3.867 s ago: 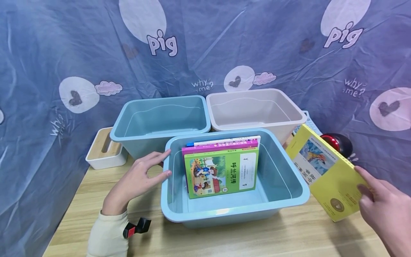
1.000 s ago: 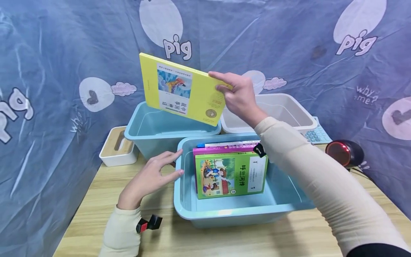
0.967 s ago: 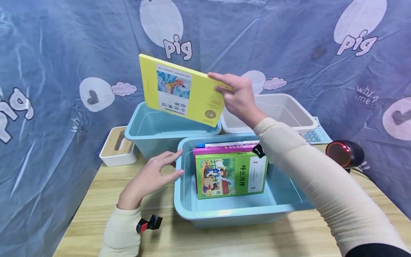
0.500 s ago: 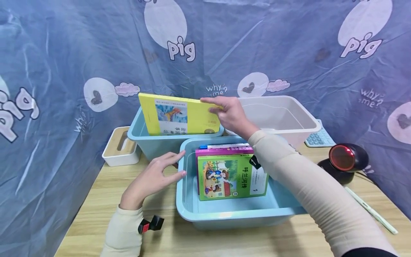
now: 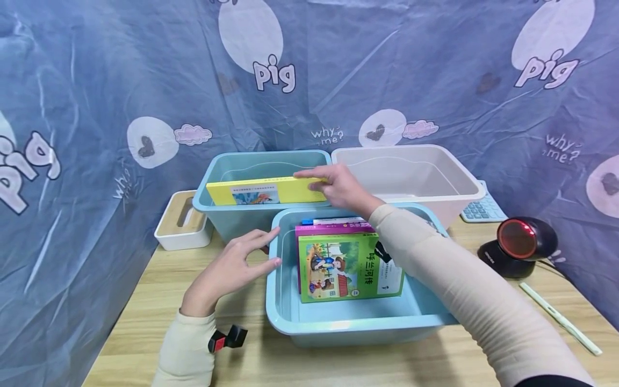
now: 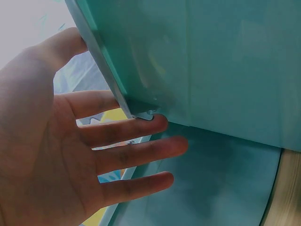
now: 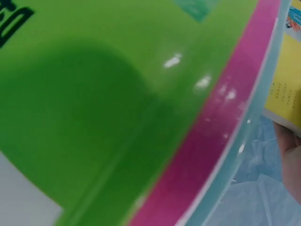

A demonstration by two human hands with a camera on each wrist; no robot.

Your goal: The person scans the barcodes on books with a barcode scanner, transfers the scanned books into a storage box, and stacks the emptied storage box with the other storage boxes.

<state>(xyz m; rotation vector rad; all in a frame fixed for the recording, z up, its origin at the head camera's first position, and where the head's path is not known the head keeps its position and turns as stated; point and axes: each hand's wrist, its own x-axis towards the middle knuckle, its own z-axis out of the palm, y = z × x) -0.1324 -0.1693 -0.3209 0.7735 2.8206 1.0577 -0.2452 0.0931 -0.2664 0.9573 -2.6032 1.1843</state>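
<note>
My right hand (image 5: 340, 185) pinches the right end of a yellow book (image 5: 218, 193), its thumb on the front cover and index finger along the top edge. The book stands on its long edge, mostly down inside the back-left blue bin (image 5: 253, 219), its upper strip showing. With fingers spread and straight, my left hand (image 5: 232, 269) rests at the left rim of the front light-blue bin (image 5: 348, 327). The left wrist view shows that hand's fingertips (image 6: 160, 121) under the rim. Inside the front bin stand a green book (image 5: 338, 269), a magenta book (image 5: 329, 229) and a white-and-blue one behind.
A whitish bin (image 5: 401, 174) stands back right, beside a light-blue calculator-like keypad (image 5: 483, 208). A black scanner with a red lens (image 5: 517, 239) and a pale green stick (image 5: 561, 318) lie right. A wood-topped tissue box (image 5: 181, 223) is at left.
The right hand has carried the yellow book from the right side across to the back-left bin and lowered it in. The left hand keeps its place at the front bin's rim.
</note>
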